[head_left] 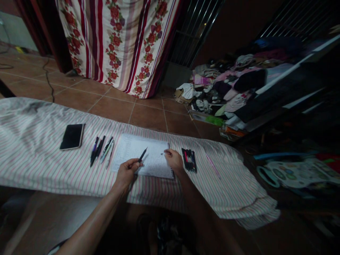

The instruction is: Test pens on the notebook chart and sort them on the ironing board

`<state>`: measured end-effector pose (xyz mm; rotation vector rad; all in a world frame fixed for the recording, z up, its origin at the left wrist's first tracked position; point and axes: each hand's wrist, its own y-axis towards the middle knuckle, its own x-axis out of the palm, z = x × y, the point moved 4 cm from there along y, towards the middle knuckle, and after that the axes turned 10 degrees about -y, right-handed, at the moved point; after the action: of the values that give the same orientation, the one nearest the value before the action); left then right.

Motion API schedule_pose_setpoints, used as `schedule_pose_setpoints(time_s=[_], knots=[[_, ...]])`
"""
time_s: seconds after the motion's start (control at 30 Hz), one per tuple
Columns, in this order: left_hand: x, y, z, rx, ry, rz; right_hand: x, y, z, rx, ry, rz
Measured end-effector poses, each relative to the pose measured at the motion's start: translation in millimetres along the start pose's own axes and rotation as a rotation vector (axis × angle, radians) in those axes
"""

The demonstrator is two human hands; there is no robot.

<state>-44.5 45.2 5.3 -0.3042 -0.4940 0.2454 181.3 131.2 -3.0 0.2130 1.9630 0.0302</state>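
Observation:
A slim black pen (142, 155) is pinched in my left hand (127, 171), its pointed end tilted up and away to the right above an open spiral notebook (154, 166). My right hand (174, 159) is over the notebook's right edge by the spiral, thumb and fingers closed together. Just left of those fingertips shows a small dark piece (162, 154); whether the fingers hold it, I cannot tell. Handwriting covers part of the notebook's left side. Several pens (102, 150) lie left of the notebook, and a row of pens (189, 160) lies right of my right hand.
A striped cloth (217, 198) covers the long low surface. On it are a dark-screened tablet or phone (72, 136) at left and a pink pen (213, 165) at right. Beyond are a floral curtain (117, 42), tiled floor (148, 113) and heaped clothes (225, 85).

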Motion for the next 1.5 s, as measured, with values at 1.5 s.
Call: schedule_pose_setpoints(time_s=[1.5], knots=[[9, -245, 25, 0.04, 0.043, -0.364, -228, -237, -87, -0.223, 0.733, -0.166]])
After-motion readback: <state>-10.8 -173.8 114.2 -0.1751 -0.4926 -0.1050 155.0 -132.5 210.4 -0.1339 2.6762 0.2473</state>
